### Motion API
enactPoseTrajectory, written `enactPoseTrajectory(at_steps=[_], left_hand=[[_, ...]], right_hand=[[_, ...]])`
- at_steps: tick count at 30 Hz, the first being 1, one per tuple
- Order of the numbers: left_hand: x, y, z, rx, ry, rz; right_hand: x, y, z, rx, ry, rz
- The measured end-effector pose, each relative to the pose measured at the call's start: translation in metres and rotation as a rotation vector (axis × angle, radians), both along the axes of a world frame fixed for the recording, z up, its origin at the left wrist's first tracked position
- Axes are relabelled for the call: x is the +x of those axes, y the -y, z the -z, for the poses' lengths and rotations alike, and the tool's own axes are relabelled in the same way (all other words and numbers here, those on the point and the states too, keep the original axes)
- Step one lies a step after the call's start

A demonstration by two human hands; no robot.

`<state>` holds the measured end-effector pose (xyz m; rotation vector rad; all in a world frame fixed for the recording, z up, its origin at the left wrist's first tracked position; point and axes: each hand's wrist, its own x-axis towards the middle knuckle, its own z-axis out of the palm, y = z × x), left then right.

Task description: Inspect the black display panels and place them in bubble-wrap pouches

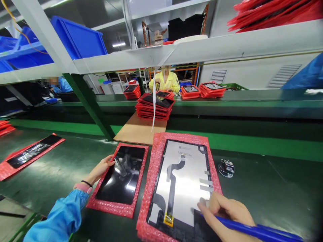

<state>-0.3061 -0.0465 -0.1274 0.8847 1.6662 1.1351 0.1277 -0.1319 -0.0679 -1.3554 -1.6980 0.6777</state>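
At the left edge of a black display screen (123,174), my left hand (102,169) is closed with its fingertips on the rim. Red bubble wrap (111,210) lies under that screen. To its right, a larger display panel (186,178) rests silver back up on a stack of red bubble-wrap bags (148,188), showing a dark flex cable and grey tape strips. My right hand (227,211) is over the panel's lower right edge, closed around a blue pen (252,230). Its thumb and finger are close to the silver surface; whether they touch it I cannot tell.
A metal suction-cup tool (226,168) is right of the panel. Behind stands a stack of red-wrapped screens (155,106) on a brown board (141,129). Another wrapped screen (35,151) lies left. A green post (88,104) and hanging white strip (154,101) are ahead; a person in yellow (168,80) sits opposite.
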Motion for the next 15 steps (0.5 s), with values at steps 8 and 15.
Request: enactPoseTrajectory(at_steps=[8, 15], left_hand=[[0.077, 0.02, -0.016, 0.305, -0.221, -0.025], [0.182, 0.067, -0.007, 0.249, 0.369, 0.168]], right_hand=[[-0.006, -0.006, -0.001, 0.155, 0.17, -0.099], [0.002, -0.004, 0.001, 0.093, 0.038, -0.037]])
